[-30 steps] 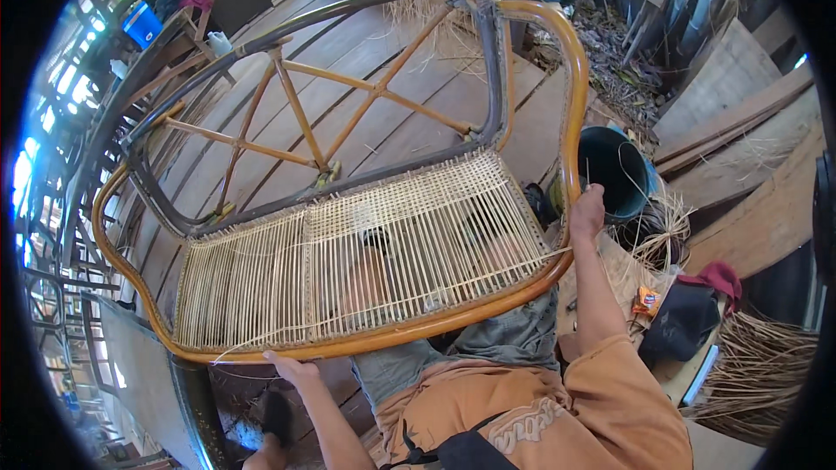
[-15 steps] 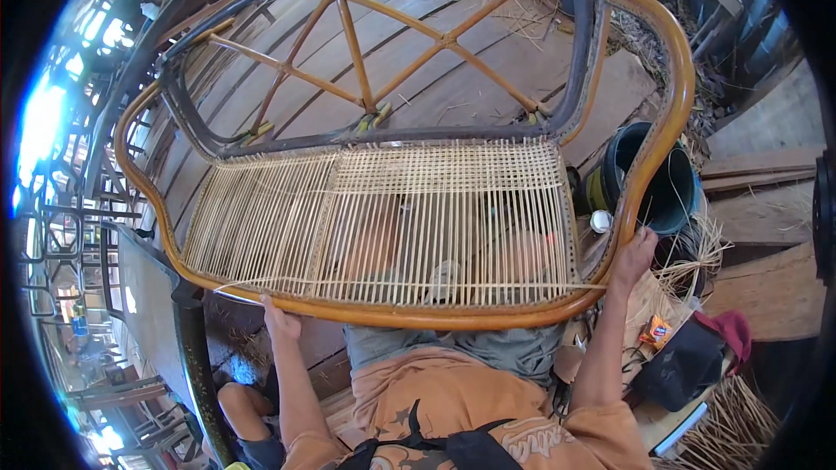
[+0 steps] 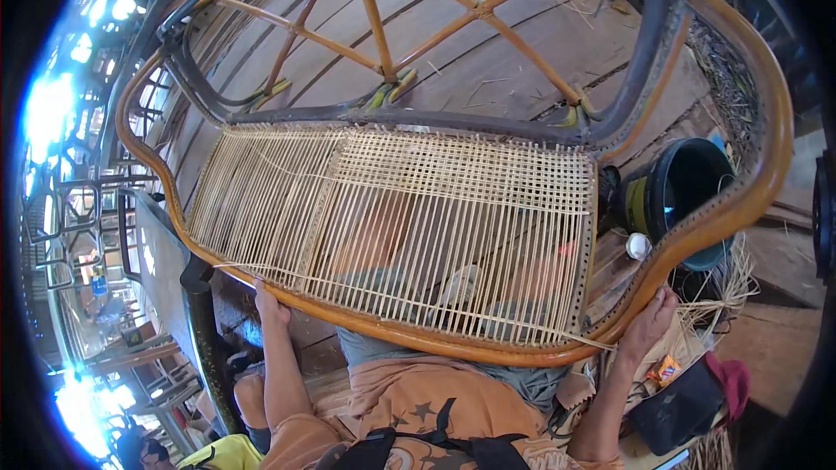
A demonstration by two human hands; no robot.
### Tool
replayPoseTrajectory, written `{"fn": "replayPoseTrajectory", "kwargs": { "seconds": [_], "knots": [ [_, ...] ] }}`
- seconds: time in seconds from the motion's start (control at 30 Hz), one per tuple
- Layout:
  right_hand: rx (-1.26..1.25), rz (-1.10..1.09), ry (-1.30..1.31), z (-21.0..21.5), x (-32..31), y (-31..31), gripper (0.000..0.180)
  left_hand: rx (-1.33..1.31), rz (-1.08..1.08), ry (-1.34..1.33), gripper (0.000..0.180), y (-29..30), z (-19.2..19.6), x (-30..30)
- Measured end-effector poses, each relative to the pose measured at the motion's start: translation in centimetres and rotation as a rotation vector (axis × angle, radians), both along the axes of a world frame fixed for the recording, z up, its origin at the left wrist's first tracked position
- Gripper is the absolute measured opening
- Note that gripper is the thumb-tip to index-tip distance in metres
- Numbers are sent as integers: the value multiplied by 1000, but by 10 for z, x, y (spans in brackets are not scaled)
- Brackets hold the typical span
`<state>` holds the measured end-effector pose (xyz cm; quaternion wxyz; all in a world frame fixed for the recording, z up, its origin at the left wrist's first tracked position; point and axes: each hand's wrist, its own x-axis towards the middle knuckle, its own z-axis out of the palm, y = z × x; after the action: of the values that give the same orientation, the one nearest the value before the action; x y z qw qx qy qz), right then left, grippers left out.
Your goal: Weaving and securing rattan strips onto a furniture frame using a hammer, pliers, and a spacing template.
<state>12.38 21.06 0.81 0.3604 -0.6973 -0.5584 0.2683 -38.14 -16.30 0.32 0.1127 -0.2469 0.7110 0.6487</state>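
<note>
A rattan bench frame [image 3: 470, 351] with a curved, honey-brown rail lies across my lap. Its seat [image 3: 409, 252] is strung with pale cane strips, several crossed into a woven band along the far right part. My left hand [image 3: 273, 305] is closed on the front rail, left of the middle, with its fingers partly hidden by the rail. Farther right, my right hand [image 3: 650, 325] grips the rail near the front right corner, its fingertips curled over the edge. The dark-edged backrest [image 3: 479, 13] with crossed poles extends away on the far side.
A dark bucket [image 3: 640, 200] stands past the right side, with a white cup-like object [image 3: 638, 246] beside it. An orange packet [image 3: 664, 370] and a black bag [image 3: 677, 413] lie near my right arm. Another person in yellow [image 3: 222, 454] is at the lower left, near a dark post [image 3: 209, 357].
The bench frame has tilted, its right end coming nearer and lower while the left end stays about where it was. My right hand has moved right and toward me with it.
</note>
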Motion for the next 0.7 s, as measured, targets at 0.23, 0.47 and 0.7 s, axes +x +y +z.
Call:
{"fn": "replayPoseTrajectory", "kwargs": {
  "seconds": [0.23,0.47,0.7],
  "knots": [
    [-226,40,4,12,34,10,18,-1319,-501,882,55,101,45,67],
    [50,-85,229,101,14,51,17,-808,-1499,864,50,275,-4,176],
    [96,146,259,82,-36,48,14,-932,-1550,710,63,314,-37,188]
  ]
}}
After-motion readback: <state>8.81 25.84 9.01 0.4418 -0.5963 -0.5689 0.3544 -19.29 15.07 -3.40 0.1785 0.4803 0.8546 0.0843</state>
